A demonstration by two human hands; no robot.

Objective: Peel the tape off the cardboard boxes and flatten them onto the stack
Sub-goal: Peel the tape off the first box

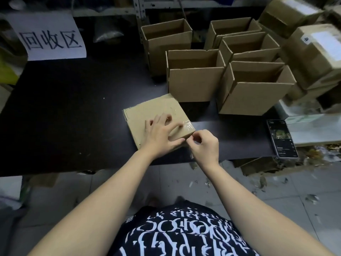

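A flattened brown cardboard box (pixel 147 115) lies flat on the black table (pixel 73 108), with clear glossy tape (pixel 185 125) crinkled over its near right corner. Just behind it, five open-topped brown cardboard boxes (pixel 195 78) stand upright, clustered.

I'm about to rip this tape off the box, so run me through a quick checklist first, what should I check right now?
1. Left hand pressing the cardboard box down on the table: ok.
2. Right hand grip pinching the tape at the box's near right corner: ok.
3. Tape peeled off: not ok, clear film covers that corner.
4. Tape under the box: cannot tell, hidden.
5. Phone apart from the pull: ok, lies off to the right.
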